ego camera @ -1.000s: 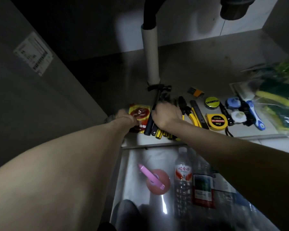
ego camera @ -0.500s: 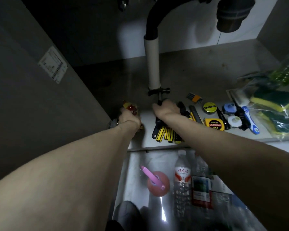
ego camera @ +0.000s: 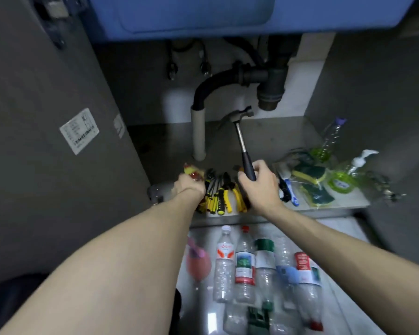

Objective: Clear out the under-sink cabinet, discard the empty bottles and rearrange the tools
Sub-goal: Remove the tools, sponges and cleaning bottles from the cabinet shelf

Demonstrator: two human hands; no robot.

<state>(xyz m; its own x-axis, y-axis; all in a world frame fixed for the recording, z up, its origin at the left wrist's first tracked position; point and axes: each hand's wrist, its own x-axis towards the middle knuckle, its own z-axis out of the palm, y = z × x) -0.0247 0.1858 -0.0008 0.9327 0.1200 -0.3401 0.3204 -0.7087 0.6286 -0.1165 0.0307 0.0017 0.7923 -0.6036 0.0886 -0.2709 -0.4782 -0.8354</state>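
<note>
1. Right hand (ego camera: 261,187) grips the claw hammer (ego camera: 242,139) by its black handle; the hammer is lifted, head up and tilted, just right of the white drain pipe (ego camera: 198,134).
2. Left hand (ego camera: 190,187) is curled round a small yellow-and-red packet (ego camera: 191,171) at the left end of the tool row.
3. Yellow-and-black hand tools (ego camera: 218,194) lie side by side on the cabinet floor (ego camera: 271,139), between the two hands.
4. Right side of the cabinet: bagged sponges (ego camera: 310,174), green soap pump bottle (ego camera: 344,175), clear bottle (ego camera: 329,139).
5. Empty plastic bottles (ego camera: 244,262) lie in a row on the floor outside, in front of the cabinet, beside a pink item (ego camera: 197,262), too blurred to tell what.
</note>
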